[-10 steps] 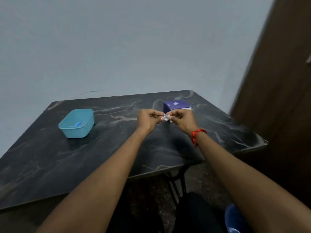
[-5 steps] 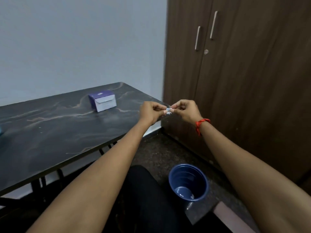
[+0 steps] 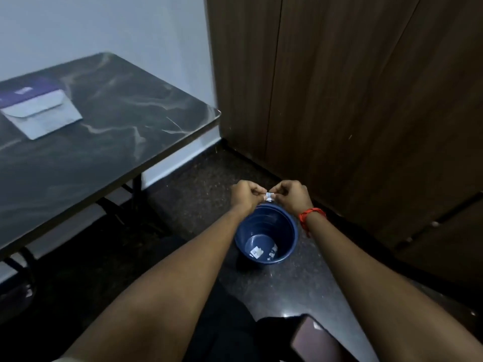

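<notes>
My left hand [image 3: 244, 192] and my right hand [image 3: 292, 194] pinch a small white wrapper [image 3: 269, 196] between their fingertips, one hand at each end. They hold it just above the far rim of a dark blue bin [image 3: 287, 226] that stands on the floor. A few white scraps [image 3: 257, 251] lie at the bottom of the bin. A red thread band [image 3: 311, 214] circles my right wrist.
A black marbled table [image 3: 109, 142] stands to the left, with a purple and white box [image 3: 39, 111] on it. A brown wooden wardrobe [image 3: 366, 100] fills the right side. A dark phone [image 3: 313, 340] rests on my lap at the bottom.
My view has swung right and down from the table to the floor. Both hands, still pinching the wrapper, have moved from above the table edge to over the blue bin.
</notes>
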